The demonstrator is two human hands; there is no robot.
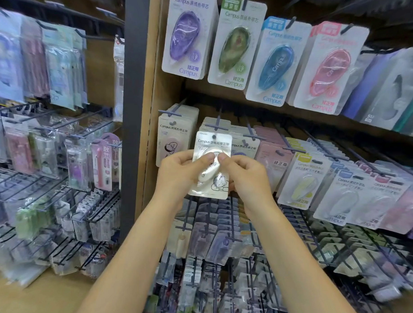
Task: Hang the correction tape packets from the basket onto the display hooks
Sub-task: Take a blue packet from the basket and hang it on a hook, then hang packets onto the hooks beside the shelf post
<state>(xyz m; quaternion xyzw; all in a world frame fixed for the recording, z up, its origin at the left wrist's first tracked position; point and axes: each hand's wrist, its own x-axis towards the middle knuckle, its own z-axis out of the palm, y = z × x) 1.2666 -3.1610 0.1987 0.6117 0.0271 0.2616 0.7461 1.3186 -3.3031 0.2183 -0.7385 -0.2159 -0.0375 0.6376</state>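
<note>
White card and shiny clear plastic make up the correction tape packet point(211, 164) that the person holds up in front of the display. In the head view, the left hand point(178, 171) pinches the packet's left side, thumb on the front and fingers curled behind. The right hand point(244, 172) pinches the right side the same way, so both hands are closed on the one packet. The two thumbs almost meet over the plastic bubble.

The packet is in the air, not on a hook yet. Its little hang hole point(214, 136) sits at the top, just below the tip of a dark display hook point(217, 124) in the middle row. That hook already carries a stack of packets point(245, 144) with the same print (the basket is not in view).

What could go wrong? The hole is small and the hook tip is thin, so the card could bump the tip and bend instead of sliding on. If the hands let go too soon, the packet could drop down into the crowded lower hooks point(210, 228). Pushing hard might also knock the hanging packets off the next hook point(173, 113) on the left.
</note>
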